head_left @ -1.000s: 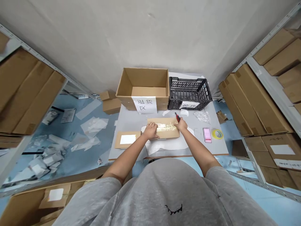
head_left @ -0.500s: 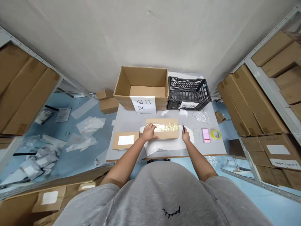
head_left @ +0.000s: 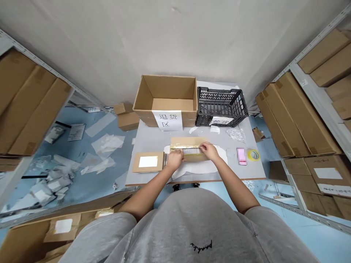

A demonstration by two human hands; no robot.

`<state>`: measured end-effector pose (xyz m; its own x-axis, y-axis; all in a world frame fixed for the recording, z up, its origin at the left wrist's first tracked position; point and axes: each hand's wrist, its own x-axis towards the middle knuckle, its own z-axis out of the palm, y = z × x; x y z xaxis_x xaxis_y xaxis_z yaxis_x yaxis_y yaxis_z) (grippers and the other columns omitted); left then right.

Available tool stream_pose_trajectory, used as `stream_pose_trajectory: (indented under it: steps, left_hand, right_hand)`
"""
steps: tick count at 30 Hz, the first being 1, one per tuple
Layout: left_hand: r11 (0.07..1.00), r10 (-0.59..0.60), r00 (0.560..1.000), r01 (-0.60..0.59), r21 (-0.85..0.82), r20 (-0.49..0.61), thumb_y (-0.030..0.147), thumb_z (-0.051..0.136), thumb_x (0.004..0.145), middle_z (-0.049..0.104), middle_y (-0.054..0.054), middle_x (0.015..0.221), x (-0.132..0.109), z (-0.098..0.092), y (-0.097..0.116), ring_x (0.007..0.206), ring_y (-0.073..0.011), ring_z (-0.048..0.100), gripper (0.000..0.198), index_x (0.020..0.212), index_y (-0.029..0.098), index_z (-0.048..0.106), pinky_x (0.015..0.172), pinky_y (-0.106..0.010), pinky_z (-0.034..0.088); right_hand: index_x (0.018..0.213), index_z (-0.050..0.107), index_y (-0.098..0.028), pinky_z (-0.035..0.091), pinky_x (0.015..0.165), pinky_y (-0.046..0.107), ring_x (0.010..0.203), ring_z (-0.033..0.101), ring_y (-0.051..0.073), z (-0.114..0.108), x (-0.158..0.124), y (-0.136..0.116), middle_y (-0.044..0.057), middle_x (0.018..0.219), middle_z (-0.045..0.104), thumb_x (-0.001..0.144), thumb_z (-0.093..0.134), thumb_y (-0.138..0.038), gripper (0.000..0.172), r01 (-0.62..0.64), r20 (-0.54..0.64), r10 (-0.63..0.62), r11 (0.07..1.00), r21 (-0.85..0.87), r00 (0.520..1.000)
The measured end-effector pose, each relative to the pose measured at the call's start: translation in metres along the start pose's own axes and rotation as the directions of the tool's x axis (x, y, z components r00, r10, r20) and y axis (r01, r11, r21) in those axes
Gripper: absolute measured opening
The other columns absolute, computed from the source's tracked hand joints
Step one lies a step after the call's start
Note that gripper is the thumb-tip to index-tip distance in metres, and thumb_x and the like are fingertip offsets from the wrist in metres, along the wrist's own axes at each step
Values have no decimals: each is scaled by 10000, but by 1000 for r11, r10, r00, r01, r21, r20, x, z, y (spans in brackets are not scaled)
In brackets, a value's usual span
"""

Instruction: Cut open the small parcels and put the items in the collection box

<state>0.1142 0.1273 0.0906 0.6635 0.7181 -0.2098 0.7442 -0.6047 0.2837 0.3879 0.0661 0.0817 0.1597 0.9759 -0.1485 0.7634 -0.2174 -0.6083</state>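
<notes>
In front of me on the table lies a long cardboard box (head_left: 189, 141) with shiny clear tape along its top seam. The seam has come apart, and a narrow opening shows pale contents that I cannot make out. My left hand (head_left: 174, 159) is closed on the near left part of the box, its fingers curled at the gap. At the right end of the gap, my right hand (head_left: 209, 150) pinches the flap. Whether a tool is also in its palm is hidden. Under the box is a crumpled white wrapper (head_left: 197, 168).
A smaller labelled box (head_left: 137, 165) lies to the left. A large open carton (head_left: 168, 82) and a black plastic crate (head_left: 222, 106) stand behind. A pink item (head_left: 241, 156), a tape roll (head_left: 253, 155) and clear plastic wrap (head_left: 236, 135) are at right. Shelves of boxes flank the table.
The box's top has parted along the taped seam. My right hand moved left and up from beside the box onto its flap; the dark pen-like tool it held is out of sight.
</notes>
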Motion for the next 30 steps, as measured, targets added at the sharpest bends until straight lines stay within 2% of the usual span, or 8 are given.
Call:
stream_pose_trajectory:
  steps: [3,7,11,14,17,20,22,30]
  left_hand:
    - [991,8,1000,-5,-134,22,467,632,1055,783,-173,1160,-8,0,-5,1153,-350,715,337,950,199,809,922,-399,533]
    - [934,-56,992,92,-345,114,441,437,1123,813,-118,1101,-3,-7,-22,1100,-299,732,468,987,224,829,924,-359,539]
    - [957,-156,975,189,-219,161,394,726,925,770,-146,1157,8,-14,-32,1153,-348,688,278,1100,203,826,968,-396,540]
    - [984,-140,989,144,-108,46,392,876,771,679,-174,1403,13,-15,-33,1350,-391,588,651,1384,222,736,1107,-443,504]
    - [999,-23,996,25,-24,83,362,960,660,483,-208,1685,18,-13,-36,1544,-424,440,1093,1648,242,509,1237,-502,412]
    - [999,-52,991,53,-9,126,495,932,731,250,-258,1825,25,-6,-38,1683,-457,235,1222,1749,184,332,1311,-574,311]
    - [991,-122,991,125,-45,57,603,818,848,198,-301,1830,29,2,-34,1712,-455,170,1176,1759,95,275,1339,-572,270]
    - [910,-390,911,359,-208,-134,355,847,747,63,-361,1830,34,36,-7,1713,-523,99,1301,1766,11,115,1355,-624,223]
  right_hand:
    - [1308,798,-244,503,1092,336,1285,684,267,0,4,-22,90,1346,775,957,730,-189,361,83,206,-53,987,-138,977]
    - [1554,630,-217,394,1252,408,1578,440,332,6,-3,-30,146,1721,485,733,946,-159,881,185,250,-120,948,-258,961]
    - [1407,699,-211,441,1169,437,1433,542,340,6,-7,-33,168,1554,605,803,887,-177,634,84,105,-47,921,-381,993]
    - [1270,761,-231,485,1083,397,1267,649,314,6,-6,-33,125,1338,731,864,842,-221,414,34,199,44,927,-374,979]
    - [1483,690,-249,453,1161,378,1393,620,310,11,-10,-28,119,1518,685,816,864,-192,692,84,373,48,940,-329,927]
    - [1763,368,-232,215,1351,440,1670,322,334,22,-19,-23,153,1809,369,781,864,-183,1102,120,304,-11,932,-343,953]
    - [1804,254,-245,82,1380,502,1722,172,362,31,-25,-22,154,1860,234,807,869,-286,1172,78,246,11,933,-351,969]
    - [1713,438,-190,119,1362,576,1676,209,432,56,-25,-30,214,1784,346,931,724,-308,841,-227,-6,242,903,-366,970]
